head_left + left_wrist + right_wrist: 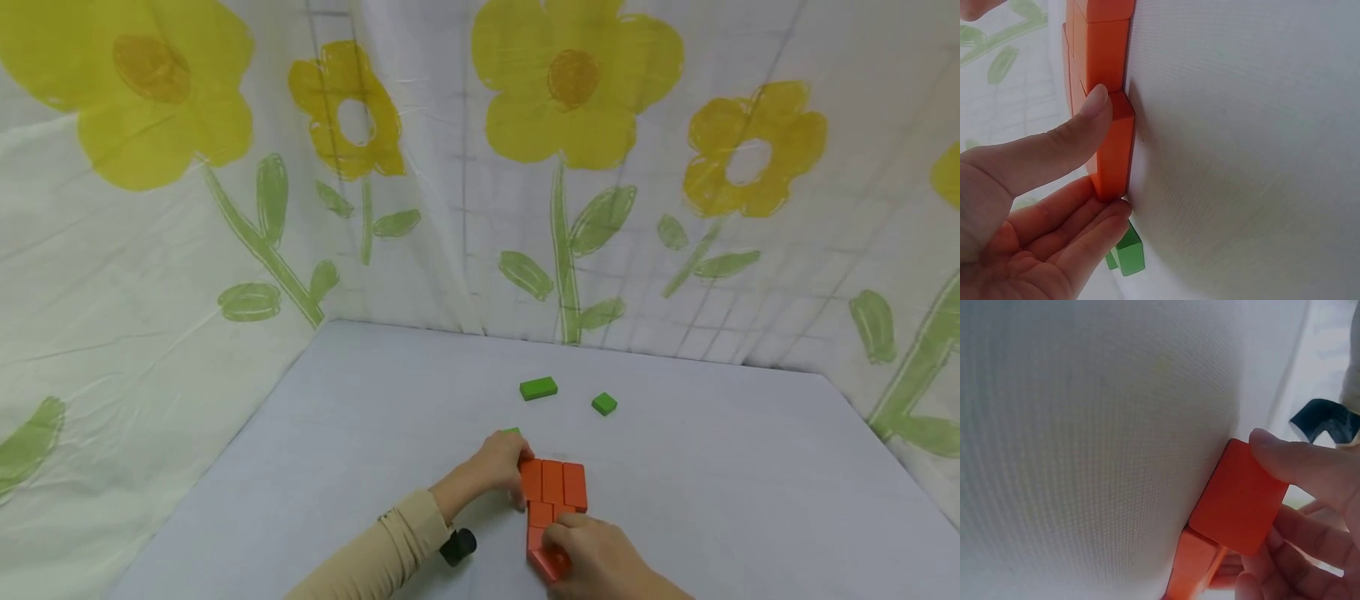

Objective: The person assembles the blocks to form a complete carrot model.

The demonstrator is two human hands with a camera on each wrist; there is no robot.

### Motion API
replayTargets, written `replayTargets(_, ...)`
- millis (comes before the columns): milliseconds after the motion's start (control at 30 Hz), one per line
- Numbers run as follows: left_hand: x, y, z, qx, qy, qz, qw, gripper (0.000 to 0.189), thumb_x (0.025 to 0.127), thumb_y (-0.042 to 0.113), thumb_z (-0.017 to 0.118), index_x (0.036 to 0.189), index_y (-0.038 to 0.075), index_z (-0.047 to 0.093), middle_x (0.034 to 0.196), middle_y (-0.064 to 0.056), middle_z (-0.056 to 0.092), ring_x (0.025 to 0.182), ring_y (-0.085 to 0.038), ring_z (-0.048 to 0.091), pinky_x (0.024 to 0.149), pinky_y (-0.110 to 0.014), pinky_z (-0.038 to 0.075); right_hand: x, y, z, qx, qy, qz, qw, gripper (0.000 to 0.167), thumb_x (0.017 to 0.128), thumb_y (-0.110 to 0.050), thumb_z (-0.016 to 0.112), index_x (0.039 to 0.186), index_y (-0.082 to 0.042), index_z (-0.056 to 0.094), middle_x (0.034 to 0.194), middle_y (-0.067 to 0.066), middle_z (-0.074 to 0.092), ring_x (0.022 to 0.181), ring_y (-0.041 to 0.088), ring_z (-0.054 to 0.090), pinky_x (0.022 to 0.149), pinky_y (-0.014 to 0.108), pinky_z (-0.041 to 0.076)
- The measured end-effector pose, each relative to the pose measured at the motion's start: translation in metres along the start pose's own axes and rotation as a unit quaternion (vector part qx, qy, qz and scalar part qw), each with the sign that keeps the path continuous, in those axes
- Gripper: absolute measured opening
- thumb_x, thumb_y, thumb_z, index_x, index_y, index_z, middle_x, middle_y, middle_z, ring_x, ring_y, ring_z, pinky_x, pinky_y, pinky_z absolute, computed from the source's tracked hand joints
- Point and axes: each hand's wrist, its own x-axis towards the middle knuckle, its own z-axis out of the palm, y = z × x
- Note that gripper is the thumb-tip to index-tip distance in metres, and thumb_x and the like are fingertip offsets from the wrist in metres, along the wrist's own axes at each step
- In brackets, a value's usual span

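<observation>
Several orange-red rectangular blocks (552, 482) lie side by side on the white table, three of them in a row at the far end. My left hand (497, 462) is at the far left corner of this group. Its thumb and fingers pinch an orange block (1115, 150) at its two ends in the left wrist view. At the near end, my right hand (600, 557) pinches another orange block (1239, 499) between thumb and fingers. That block touches its neighbour, and my right hand covers part of the group in the head view.
A green block (512, 431) shows just past my left hand. Farther back lie a longer green block (538, 388) and a small green one (604, 403). A flower-printed curtain (450, 208) hangs behind the table (360, 392). A black device (459, 547) sits under my left sleeve.
</observation>
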Motion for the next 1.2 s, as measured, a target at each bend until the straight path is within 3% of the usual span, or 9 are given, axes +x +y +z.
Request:
replayTargets(367,-0.001,0.000,0.000,0.021,0.012,0.018,0.9996,0.060,0.055,0.009,0.095,0.109,-0.002,0.071,0.097,-0.005,0.068,0.089,-0.015,0.058,0.079,-0.025,0.050,-0.001,0.000,0.001,-0.016,0.019,-0.019,0.9995,0.030,0.067,-0.020,0.086,0.090,-0.013,0.066,0.078,-0.016,0.043,0.069,0.000,0.040,0.058,0.019,0.039)
replayTargets(667,-0.002,0.002,-0.002,0.014,0.010,0.009,0.9998,0.058,0.056,0.008,0.095,0.108,-0.002,0.071,0.097,-0.005,0.066,0.088,-0.015,0.057,0.080,-0.026,0.050,-0.003,0.000,0.001,-0.020,0.022,-0.024,0.9993,0.032,0.068,-0.021,0.086,0.091,-0.013,0.066,0.080,-0.015,0.043,0.072,0.000,0.040,0.059,0.019,0.040)
replayTargets(867,-0.001,0.000,0.001,0.006,0.004,0.009,0.9999,0.058,0.056,0.006,0.094,0.108,-0.002,0.071,0.097,-0.005,0.068,0.087,-0.015,0.057,0.078,-0.025,0.050,0.000,0.003,-0.018,-0.024,0.027,-0.013,0.9993,0.042,0.066,-0.029,0.089,0.099,-0.013,0.070,0.089,-0.012,0.055,0.079,0.005,0.048,0.064,0.024,0.047)
replayTargets(1067,0.001,0.000,0.001,0.002,0.004,0.013,0.9999,0.058,0.056,0.006,0.094,0.108,-0.003,0.071,0.095,-0.005,0.068,0.084,-0.013,0.056,0.077,-0.025,0.051,0.025,0.022,-0.060,0.006,0.077,0.034,0.9964,0.030,0.077,-0.024,0.082,0.099,-0.007,0.071,0.087,-0.001,0.063,0.081,0.020,0.057,0.064,0.030,0.047)
replayTargets(1200,0.001,-0.001,0.001,-0.004,0.004,0.004,1.0000,0.058,0.056,0.006,0.094,0.108,-0.003,0.071,0.095,-0.005,0.066,0.086,-0.015,0.057,0.079,-0.027,0.051,0.061,0.049,-0.076,-0.050,0.082,0.050,0.9942,0.025,0.084,-0.014,0.075,0.104,-0.001,0.068,0.096,0.010,0.066,0.090,0.030,0.061,0.074,0.040,0.052)
